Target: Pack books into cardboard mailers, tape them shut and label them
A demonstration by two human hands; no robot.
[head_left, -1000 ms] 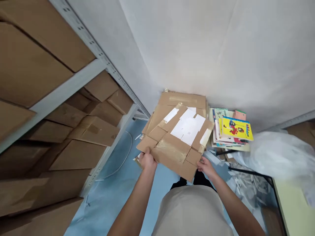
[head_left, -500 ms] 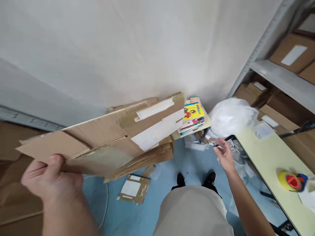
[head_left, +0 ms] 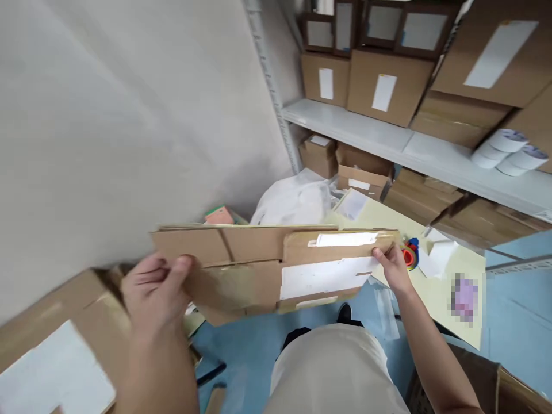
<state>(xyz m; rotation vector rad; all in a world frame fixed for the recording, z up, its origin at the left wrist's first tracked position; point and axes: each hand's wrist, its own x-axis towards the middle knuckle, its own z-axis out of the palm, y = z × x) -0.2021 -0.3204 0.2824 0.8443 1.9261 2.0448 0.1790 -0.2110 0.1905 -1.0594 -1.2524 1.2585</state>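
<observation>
A flattened cardboard box (head_left: 259, 247) is held up in front of me, long side across, with white paper labels and tape on its right part. My left hand (head_left: 157, 287) grips its left end, thumb on the near face. At the other end, my right hand (head_left: 393, 267) pinches the upper right edge. Both hands are closed on the cardboard; the fingers behind it are hidden. Just beyond my right hand, a tape dispenser (head_left: 410, 254) with red and blue parts lies on the pale table (head_left: 431, 299).
A white plastic bag (head_left: 293, 198) bulges behind the cardboard. Shelves (head_left: 353, 135) at the right hold several cardboard boxes and white tape rolls (head_left: 511, 150). More cardboard (head_left: 77, 322) lies at lower left, and an open carton (head_left: 478, 374) stands at lower right.
The view has turned right, toward the shelves and table. The flattened box has come away from the cardboard pile, and my right hand, earlier open and apart, now grips its right end.
</observation>
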